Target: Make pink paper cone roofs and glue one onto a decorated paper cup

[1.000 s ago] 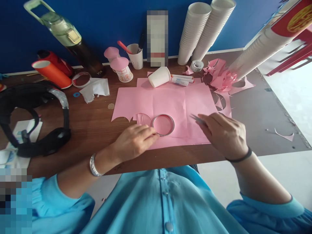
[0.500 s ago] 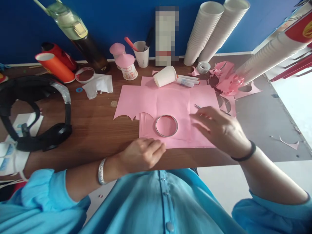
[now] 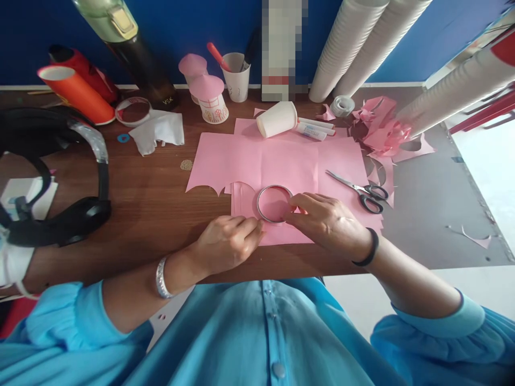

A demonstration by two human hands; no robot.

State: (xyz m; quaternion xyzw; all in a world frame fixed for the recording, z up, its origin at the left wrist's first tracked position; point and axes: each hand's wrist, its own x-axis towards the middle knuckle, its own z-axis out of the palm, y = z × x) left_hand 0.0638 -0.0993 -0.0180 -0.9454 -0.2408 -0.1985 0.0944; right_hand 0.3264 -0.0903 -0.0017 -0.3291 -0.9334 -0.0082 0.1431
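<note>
A metal ring (image 3: 266, 190) lies flat on a sheet of pink paper (image 3: 241, 158) near the table's front edge. My right hand (image 3: 328, 221) pinches the ring's right rim with thumb and forefinger. My left hand (image 3: 227, 242) rests with curled fingers on the paper's lower left part, its fingertips right beside the ring's left rim. A pair of scissors (image 3: 359, 188) with black handles lies on the paper to the right of my right hand, with no hand on it.
At the back stand tall stacks of white paper cups (image 3: 341, 48), a tipped cup (image 3: 277, 118), glue sticks (image 3: 311, 128), pink-roofed cup houses (image 3: 209, 96), a bottle (image 3: 132, 48) and orange tubes (image 3: 76, 91). Pink scraps (image 3: 382, 128) lie right, black headphones (image 3: 60, 214) left.
My right hand has laid the scissors down on the paper at the right and come back onto the ring. My left hand moved forward again beside the ring.
</note>
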